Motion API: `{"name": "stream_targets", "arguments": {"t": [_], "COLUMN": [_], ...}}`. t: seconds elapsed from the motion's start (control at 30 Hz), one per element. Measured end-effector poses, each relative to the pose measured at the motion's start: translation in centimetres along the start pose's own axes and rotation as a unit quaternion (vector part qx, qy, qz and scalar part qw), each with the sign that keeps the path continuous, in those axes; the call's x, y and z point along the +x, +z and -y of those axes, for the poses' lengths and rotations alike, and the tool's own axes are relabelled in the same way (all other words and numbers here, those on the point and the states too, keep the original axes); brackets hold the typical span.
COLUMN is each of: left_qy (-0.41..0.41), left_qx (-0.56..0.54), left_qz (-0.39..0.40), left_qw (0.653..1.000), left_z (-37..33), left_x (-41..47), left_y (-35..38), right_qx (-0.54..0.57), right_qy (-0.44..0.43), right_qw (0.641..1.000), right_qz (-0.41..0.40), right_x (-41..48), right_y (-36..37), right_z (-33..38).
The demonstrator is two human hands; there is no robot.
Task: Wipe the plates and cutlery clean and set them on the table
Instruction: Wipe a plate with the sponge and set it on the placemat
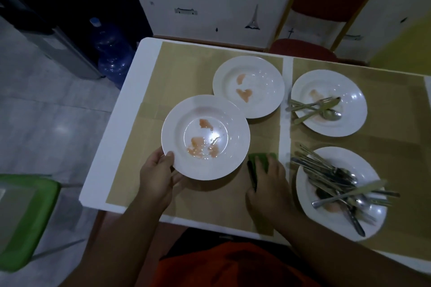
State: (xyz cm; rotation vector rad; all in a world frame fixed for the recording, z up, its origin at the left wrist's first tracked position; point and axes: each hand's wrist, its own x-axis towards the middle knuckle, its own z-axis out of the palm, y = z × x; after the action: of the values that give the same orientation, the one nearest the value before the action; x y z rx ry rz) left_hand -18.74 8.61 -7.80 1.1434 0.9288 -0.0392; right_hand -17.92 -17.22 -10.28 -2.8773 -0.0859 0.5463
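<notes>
The left hand (156, 176) fingers grasp the near-left rim of a smeared plate (205, 137), thumb on top. Right of it, the right hand (268, 178) fingers press around a green sponge (262, 161) on the table (130, 109). Just beyond their tips, a plate of cutlery (342, 182).

Dim room, dark corners | overhead glare in the plate (205, 137) I hold | edges bow outward | my forearms blur in shadow

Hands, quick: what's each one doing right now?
Left hand: closed on the rim of the near plate, thumb on top.
Right hand: closed over the green sponge on the table.
</notes>
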Motion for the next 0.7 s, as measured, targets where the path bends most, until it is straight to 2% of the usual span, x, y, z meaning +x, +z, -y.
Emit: {"name": "stream_targets", "arguments": {"t": [0.27, 0.33, 0.4, 0.5, 0.6, 0.7], "left_qy": [0.007, 0.005, 0.003, 0.001, 0.007, 0.013], "left_qx": [-0.011, -0.012, -0.015, -0.021, -0.019, -0.005], "left_qz": [-0.007, -0.007, -0.005, -0.015, -0.015, -0.003], "left_qw": [1.0, 1.0, 1.0, 1.0, 1.0, 1.0], "left_z": [1.0, 1.1, 1.3, 1.4, 1.7, 2.2], "left_x": [-1.4, -1.8, -2.2, -2.5, -2.8, -3.3], "left_y": [1.3, 1.3, 1.3, 1.3, 1.3, 1.7], "right_qx": [-0.081, -0.029, 0.076, 0.252, 0.355, 0.29], "right_qy": [-0.051, -0.035, 0.014, 0.049, 0.003, -0.116], "right_qw": [0.995, 0.999, 0.996, 0.96, 0.923, 0.937], "right_qz": [0.011, -0.018, -0.055, -0.113, -0.15, -0.156], "right_x": [0.9, 1.4, 2.0, 2.2, 1.6, 1.1], "right_y": [-0.5, -1.1, -2.2, -4.5, -7.1, -8.3], "right_z": [-1.0, -1.2, -1.4, -1.9, -1.5, 1.1]}}
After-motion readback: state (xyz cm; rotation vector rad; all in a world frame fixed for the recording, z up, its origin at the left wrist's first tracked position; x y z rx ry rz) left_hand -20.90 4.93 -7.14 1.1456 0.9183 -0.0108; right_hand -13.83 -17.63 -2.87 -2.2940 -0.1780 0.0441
